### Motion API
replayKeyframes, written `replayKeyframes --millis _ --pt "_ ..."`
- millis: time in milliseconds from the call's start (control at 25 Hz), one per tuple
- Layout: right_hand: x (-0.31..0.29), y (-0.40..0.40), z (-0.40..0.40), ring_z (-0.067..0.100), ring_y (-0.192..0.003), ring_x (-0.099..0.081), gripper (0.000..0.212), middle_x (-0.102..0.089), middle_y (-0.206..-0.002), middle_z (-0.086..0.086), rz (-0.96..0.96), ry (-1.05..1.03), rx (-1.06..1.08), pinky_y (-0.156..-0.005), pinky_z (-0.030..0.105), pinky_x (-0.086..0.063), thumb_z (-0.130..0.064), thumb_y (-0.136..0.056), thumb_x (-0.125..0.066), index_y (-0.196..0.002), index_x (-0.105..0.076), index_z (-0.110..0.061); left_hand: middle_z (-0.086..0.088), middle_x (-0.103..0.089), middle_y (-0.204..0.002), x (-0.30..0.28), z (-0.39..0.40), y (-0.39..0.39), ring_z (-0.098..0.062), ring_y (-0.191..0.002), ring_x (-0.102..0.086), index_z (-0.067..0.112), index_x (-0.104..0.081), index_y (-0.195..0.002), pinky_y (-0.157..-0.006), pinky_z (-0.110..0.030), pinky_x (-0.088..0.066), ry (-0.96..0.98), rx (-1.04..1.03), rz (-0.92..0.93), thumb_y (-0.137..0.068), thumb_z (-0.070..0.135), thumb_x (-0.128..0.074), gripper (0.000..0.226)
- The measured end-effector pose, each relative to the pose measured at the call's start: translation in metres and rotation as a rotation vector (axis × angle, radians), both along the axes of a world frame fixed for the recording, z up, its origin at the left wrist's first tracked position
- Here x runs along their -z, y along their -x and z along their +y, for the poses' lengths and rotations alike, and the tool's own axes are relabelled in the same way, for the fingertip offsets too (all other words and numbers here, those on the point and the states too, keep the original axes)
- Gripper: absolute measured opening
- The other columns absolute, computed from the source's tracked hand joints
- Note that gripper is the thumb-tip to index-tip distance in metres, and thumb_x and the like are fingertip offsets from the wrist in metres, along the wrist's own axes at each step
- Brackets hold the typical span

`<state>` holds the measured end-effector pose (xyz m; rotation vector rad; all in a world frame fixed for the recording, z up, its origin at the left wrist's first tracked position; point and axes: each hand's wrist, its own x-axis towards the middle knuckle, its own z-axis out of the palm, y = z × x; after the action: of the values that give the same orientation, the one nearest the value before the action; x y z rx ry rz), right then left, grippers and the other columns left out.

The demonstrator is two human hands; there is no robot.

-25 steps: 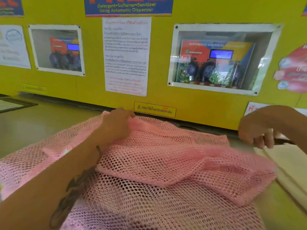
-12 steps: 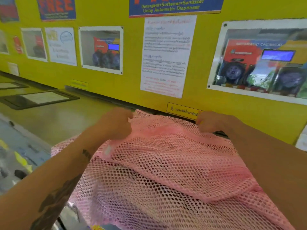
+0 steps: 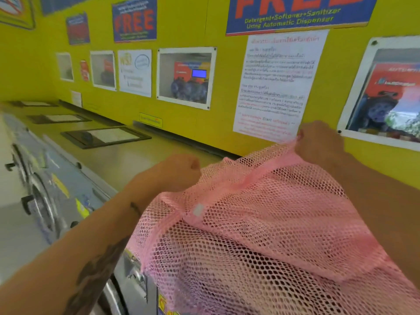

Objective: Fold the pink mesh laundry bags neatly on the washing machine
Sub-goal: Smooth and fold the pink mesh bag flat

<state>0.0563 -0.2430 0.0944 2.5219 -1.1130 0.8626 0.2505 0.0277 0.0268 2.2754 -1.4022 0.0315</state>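
The pink mesh laundry bag [image 3: 261, 223] is held up over the top of the washing machine [image 3: 127, 160], close to the yellow wall [image 3: 181, 30], with its lower part draped down over the machine's front edge. Its upper edge is stretched between two hands. The right hand [image 3: 318, 144] is curled round the far top corner, the mesh bunched in its grasp just in front of the white notice [image 3: 277, 87]. The left hand [image 3: 179, 171] is closed into a fist at the near top corner; the mesh appears to be gripped there, though the fingers themselves are hidden behind the back of the hand (so the exact hold cannot be seen).

As for progress, the work is judged to be at an early stage. One fold line can be seen running across the bag from the left hand towards the right, with a thicker layer lying over the thinner layer below, so a first fold seems to be under way. No finished, flat, squared-off bag is visible on the machine top. Whether more bags lie underneath cannot be told, since the layers merge. Still to be done, as far as can be judged: the laying flat, the remaining folds, and the smoothing down.
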Motion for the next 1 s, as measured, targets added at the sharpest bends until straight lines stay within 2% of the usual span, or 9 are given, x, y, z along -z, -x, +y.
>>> replayKeyframes --millis 120,240,360,520,600,680,720,840,1000 --pt "0.005 -0.029 0.01 0.031 -0.073 -0.057 0.01 -0.056 -0.084 0.008 0.129 -0.042 0.037 -0.058 0.031 -0.045 -0.014 -0.08 -0.059 -0.089 -0.057 -0.013 0.009 -0.06 -0.111 0.022 0.007 0.002 -0.017 -0.104 -0.057 0.021 -0.066 -0.108 -0.088 -0.032 -0.046 -0.219 0.006 -0.029 -0.087 0.03 -0.058 0.024" --pt "0.02 -0.045 0.017 0.029 -0.072 -0.059 0.014 -0.054 -0.077 0.006 0.269 -0.115 0.066 -0.056 0.031 -0.045 -0.017 -0.078 -0.061 -0.09 -0.057 -0.01 0.005 -0.059 -0.092 0.03 0.015 0.001 -0.017 -0.086 -0.057 0.023 -0.061 -0.086 -0.075 -0.031 -0.049 -0.057 -0.001 -0.036 -0.085 0.014 -0.054 0.011" --pt "0.013 -0.06 0.02 0.028 -0.067 -0.056 0.014 -0.049 -0.071 0.006 0.154 -0.05 0.071 -0.053 0.03 -0.044 -0.014 -0.074 -0.06 -0.087 -0.054 -0.011 0.002 -0.057 -0.071 0.012 0.028 -0.001 -0.018 -0.063 -0.055 0.019 -0.05 -0.085 -0.054 -0.033 -0.044 0.193 0.002 -0.008 -0.095 0.015 -0.044 0.012" --pt "-0.012 -0.081 0.02 0.033 -0.078 -0.055 0.025 -0.055 -0.086 0.012 0.015 -0.02 -0.001 -0.067 0.035 -0.049 -0.013 -0.071 -0.058 -0.096 -0.061 -0.008 -0.001 -0.055 -0.066 -0.026 0.057 -0.017 -0.025 -0.06 -0.054 0.022 -0.049 -0.089 -0.053 -0.037 -0.044 0.451 -0.111 -0.2 -0.093 0.021 -0.048 0.005" --pt "-0.006 -0.092 0.025 0.033 -0.09 -0.055 0.041 -0.058 -0.114 0.014 0.15 -0.243 -0.146 -0.071 0.032 -0.045 -0.016 -0.081 -0.058 -0.121 -0.059 -0.013 -0.004 -0.063 -0.082 -0.034 0.079 -0.029 -0.025 -0.072 -0.059 0.022 -0.056 -0.089 -0.063 -0.036 -0.05 0.147 -0.262 -0.199 -0.088 0.023 -0.053 0.004" --pt "0.012 -0.096 0.031 0.029 -0.088 -0.054 0.05 -0.055 -0.119 0.013 0.25 -0.399 -0.242 -0.062 0.029 -0.04 -0.016 -0.085 -0.059 -0.134 -0.05 -0.02 -0.007 -0.063 -0.103 -0.026 0.094 -0.03 -0.025 -0.087 -0.061 0.018 -0.061 -0.101 -0.075 -0.036 -0.052 -0.328 -0.363 -0.161 -0.084 0.027 -0.055 0.02" --pt "0.02 -0.096 0.034 0.027 -0.086 -0.055 0.052 -0.054 -0.118 0.012 0.243 -0.428 -0.26 -0.057 0.029 -0.037 -0.016 -0.084 -0.06 -0.135 -0.049 -0.021 -0.007 -0.06 -0.11 -0.019 0.096 -0.027 -0.024 -0.093 -0.059 0.018 -0.059 -0.109 -0.079 -0.035 -0.051 -0.401 -0.37 -0.144 -0.084 0.027 -0.056 0.027" --pt "0.023 -0.089 0.041 0.02 -0.084 -0.054 0.044 -0.054 -0.115 0.007 0.348 -0.438 -0.279 -0.056 0.029 -0.037 -0.019 -0.086 -0.06 -0.129 -0.052 -0.023 0.0 -0.054 -0.113 -0.007 0.082 -0.008 -0.02 -0.103 -0.052 0.026 -0.054 -0.114 -0.09 -0.038 -0.047 -0.094 -0.219 -0.118 -0.086 0.029 -0.057 0.028" --pt "0.004 -0.05 0.046 0.02 -0.098 -0.053 0.036 -0.054 -0.108 -0.008 0.57 -0.401 -0.27 -0.076 0.033 -0.045 -0.031 -0.089 -0.061 -0.125 -0.056 -0.031 0.007 -0.064 -0.102 -0.004 0.043 0.037 -0.011 -0.091 -0.06 0.028 -0.061 -0.105 -0.083 -0.036 -0.053 0.134 0.138 -0.07 -0.09 0.025 -0.055 0.016"
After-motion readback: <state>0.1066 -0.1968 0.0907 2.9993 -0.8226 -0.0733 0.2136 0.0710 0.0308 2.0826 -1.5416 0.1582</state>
